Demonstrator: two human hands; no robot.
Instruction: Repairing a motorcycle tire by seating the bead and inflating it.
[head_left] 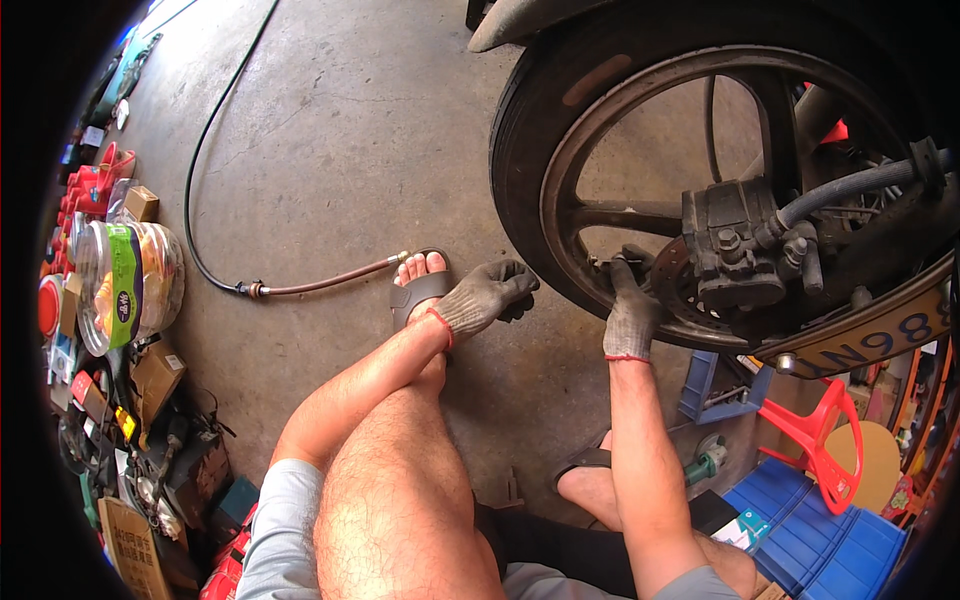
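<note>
A motorcycle wheel (570, 195) with a dark tyre and spoked rim fills the upper right. My right hand (632, 305), in a grey work glove with a dark palm coating, reaches to the inner edge of the rim. Its fingers are closed around a small part there, mostly hidden by the glove. My left hand (485, 300), gloved alike, hovers left of the tyre with its fingers curled together; whatever is in them cannot be made out. Beside the right hand are the brake disc (672, 275) and a dirty brake caliper (735, 245).
An air hose (325, 284) with a brass end lies on the concrete floor, reaching my sandalled foot (420, 285). Boxes, tools and a clear plastic tub (160, 280) crowd the left. Blue crates (815, 525) and a red plastic frame (825, 440) stand at lower right.
</note>
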